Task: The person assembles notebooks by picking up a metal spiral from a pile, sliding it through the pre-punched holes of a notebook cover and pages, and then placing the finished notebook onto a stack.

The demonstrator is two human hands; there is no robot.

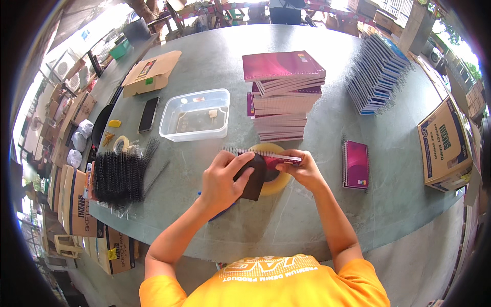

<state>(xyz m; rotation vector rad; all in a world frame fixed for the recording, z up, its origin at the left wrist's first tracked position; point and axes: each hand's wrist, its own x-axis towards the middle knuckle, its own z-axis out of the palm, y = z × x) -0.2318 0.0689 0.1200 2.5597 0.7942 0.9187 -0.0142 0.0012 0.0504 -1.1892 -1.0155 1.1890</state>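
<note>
A small maroon notebook [268, 157] is held edge-up above the worktop [307, 210], gripped at one end by the right hand [303, 166]. A dark pad [251, 178] is clasped by the left hand [222, 179] against it, over a yellow tape roll [276, 185]. Just behind, a stack of maroon notebooks [284, 97] is seen; black spiral wires [120, 176] lie to the left, a clear plastic tub [195, 115] beyond.

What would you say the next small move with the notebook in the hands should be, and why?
Probably keep working the wire spiral along the notebook edge. The left hand holds its dark cover and the right hand steadies the other end above the tape roll, and some wire coil juts out past the left end.
</note>
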